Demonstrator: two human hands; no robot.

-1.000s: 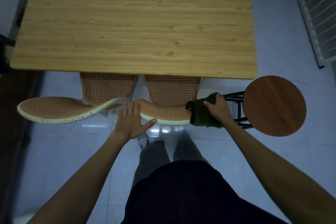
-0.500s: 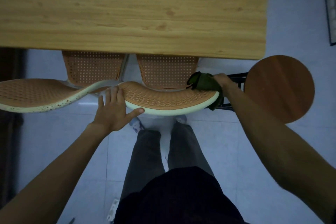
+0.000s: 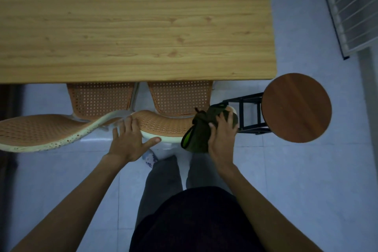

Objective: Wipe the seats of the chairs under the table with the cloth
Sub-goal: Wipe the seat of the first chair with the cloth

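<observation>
Two orange mesh chairs are tucked under the wooden table (image 3: 131,26). The right chair's seat (image 3: 180,98) shows below the table edge, and its curved backrest (image 3: 165,127) runs across in front of me. My left hand (image 3: 131,139) grips the left end of that backrest, thumb under the pale rim. My right hand (image 3: 222,135) holds a dark green cloth (image 3: 199,135) bunched over the backrest's right end. The left chair's seat (image 3: 100,98) and backrest (image 3: 41,131) lie further left.
A round brown stool (image 3: 296,106) on a black frame stands right of the chairs, close to my right hand. A white slatted panel (image 3: 353,6) leans at the far right. My legs stand on the pale tiled floor (image 3: 306,180).
My right hand has brought the cloth from the far side of the backrest's right end down over its front edge. My left hand keeps its grip on the left end.
</observation>
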